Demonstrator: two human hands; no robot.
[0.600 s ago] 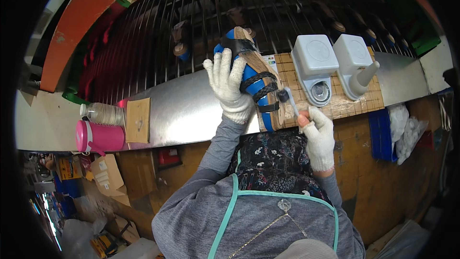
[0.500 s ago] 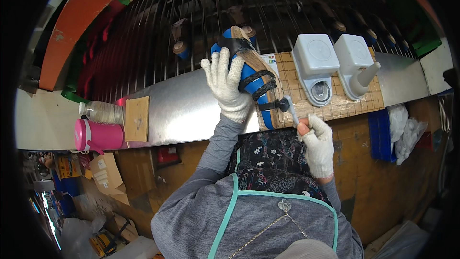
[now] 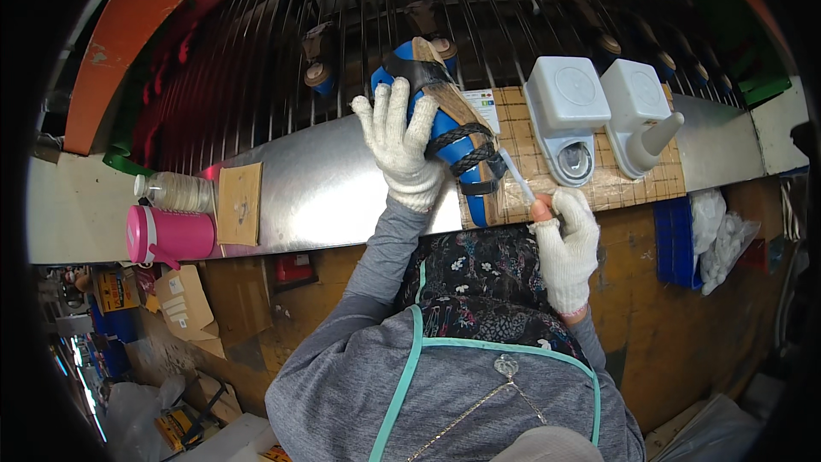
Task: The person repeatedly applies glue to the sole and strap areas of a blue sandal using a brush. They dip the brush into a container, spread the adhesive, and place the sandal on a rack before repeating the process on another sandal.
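Note:
A strappy sandal (image 3: 476, 160) with black braided straps and a brown sole edge sits on a blue shoe last (image 3: 449, 131), tilted over the bench edge. My left hand (image 3: 404, 150), in a white knit glove, holds it from the left side. Its fingers are stretched along the last, and the thumb is hidden. In my gloved right hand (image 3: 566, 244), bare fingertips pinch the pale handle of a small brush (image 3: 516, 175). The brush end meets the sandal's edge beside the lower straps, where its dark head is mostly hidden.
Two white dispenser bottles (image 3: 568, 103) (image 3: 640, 107) stand on a checked board (image 3: 513, 120) to the right. Metal rods (image 3: 282, 60) carrying other shoes run beyond the bench (image 3: 299, 180). At left are a pink jug (image 3: 175, 233), a clear bottle (image 3: 180, 192) and a tan board (image 3: 239, 204).
The brush has moved up and left; its dark head, seen earlier near the lowest strap, is now against the sandal. My left hand and the sandal have shifted slightly.

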